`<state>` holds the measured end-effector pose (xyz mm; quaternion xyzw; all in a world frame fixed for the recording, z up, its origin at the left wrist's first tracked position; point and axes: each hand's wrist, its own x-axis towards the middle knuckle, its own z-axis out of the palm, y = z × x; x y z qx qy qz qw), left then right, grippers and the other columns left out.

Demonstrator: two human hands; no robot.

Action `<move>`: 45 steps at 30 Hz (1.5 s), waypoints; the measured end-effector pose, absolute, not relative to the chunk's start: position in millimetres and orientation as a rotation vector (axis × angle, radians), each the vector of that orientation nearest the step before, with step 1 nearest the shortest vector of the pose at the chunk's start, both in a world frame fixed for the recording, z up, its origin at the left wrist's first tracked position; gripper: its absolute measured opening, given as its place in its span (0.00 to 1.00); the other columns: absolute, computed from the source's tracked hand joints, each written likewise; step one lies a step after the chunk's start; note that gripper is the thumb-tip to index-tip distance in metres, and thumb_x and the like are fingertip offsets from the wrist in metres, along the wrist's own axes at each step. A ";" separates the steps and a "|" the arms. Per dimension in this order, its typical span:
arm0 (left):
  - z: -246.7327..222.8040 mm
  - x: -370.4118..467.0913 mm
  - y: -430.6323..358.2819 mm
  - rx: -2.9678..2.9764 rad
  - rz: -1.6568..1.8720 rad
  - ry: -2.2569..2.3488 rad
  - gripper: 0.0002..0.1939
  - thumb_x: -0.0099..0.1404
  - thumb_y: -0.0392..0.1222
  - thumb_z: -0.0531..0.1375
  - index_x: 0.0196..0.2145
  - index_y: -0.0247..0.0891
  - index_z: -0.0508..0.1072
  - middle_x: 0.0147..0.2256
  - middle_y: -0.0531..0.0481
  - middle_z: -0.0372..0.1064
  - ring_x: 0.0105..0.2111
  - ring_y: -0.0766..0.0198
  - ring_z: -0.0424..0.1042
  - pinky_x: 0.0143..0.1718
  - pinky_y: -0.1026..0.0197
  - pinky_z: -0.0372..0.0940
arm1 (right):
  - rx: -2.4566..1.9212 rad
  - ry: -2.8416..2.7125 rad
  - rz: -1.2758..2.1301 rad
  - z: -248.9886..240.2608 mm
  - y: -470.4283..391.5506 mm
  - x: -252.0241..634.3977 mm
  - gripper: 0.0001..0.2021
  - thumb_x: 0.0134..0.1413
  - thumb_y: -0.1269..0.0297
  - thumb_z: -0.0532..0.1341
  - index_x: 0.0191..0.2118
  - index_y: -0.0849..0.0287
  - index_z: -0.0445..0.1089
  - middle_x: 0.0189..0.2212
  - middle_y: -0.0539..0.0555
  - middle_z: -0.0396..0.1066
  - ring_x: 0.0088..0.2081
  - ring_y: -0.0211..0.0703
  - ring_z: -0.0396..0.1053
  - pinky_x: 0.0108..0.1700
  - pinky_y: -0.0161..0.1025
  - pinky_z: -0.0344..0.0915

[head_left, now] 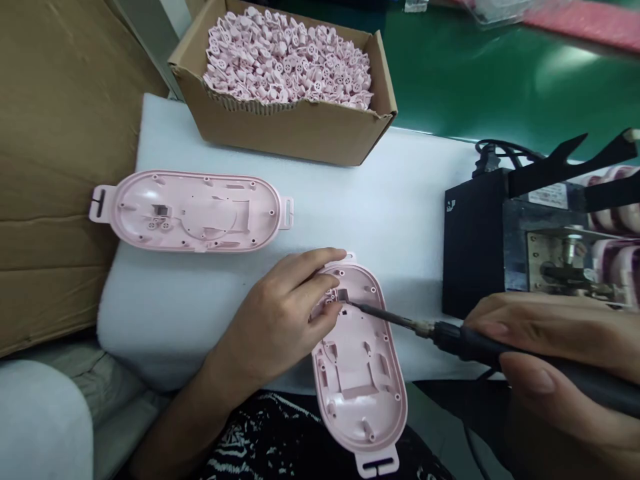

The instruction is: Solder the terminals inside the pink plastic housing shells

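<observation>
**Soldering iron tip meets a pink shell on the foam pad**

White foam padding (pixel 400 200) covers the bench and gives the soft plastic parts a cushioned bed, with a green surface (pixel 475 73) beyond it.

Nearest the camera, the right hand (pixel 560 373) is wrapped around the dark handle of a slim soldering iron with a metal tip (pixel 450 333), fingers closed on the grip like a pen held low. The shaft reaches leftward so that its point lands on a small dark part inside the pale pink oval plastic shell (pixel 357 360), which lies hollow side up at the front edge of the foam, one end hanging over the person's lap.

The left hand (pixel 280 320) rests on the upper end of that shell, fingers pressed together and bent down beside the tip; it appears to steady the shell and pin the small part in place, though whether the fingertips pinch anything I cannot tell.

To the right stands a black box-shaped unit with a metal fixture (pixel 480 247), close enough for the iron's lead.

Farther back on the left lies a second pink oval shell (pixel 193 212), also hollow side up, well apart from the hands.

At the far edge sits an open brown cardboard box (pixel 300 130) heaped with small pink moulded plastic pieces (pixel 290 60), within easy reach.
</observation>
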<state>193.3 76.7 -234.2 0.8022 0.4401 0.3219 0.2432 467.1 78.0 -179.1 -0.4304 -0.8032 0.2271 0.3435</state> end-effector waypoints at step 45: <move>-232.4 198.4 73.8 2.118 0.843 1.180 0.10 0.65 0.26 0.62 0.43 0.35 0.74 0.56 0.47 0.71 0.53 0.61 0.71 0.59 0.56 0.69 | -0.839 -2.296 0.602 -186.4 81.6 458.8 0.06 0.53 0.76 0.69 0.33 0.61 0.73 0.24 0.51 0.70 0.25 0.37 0.70 0.25 0.36 0.73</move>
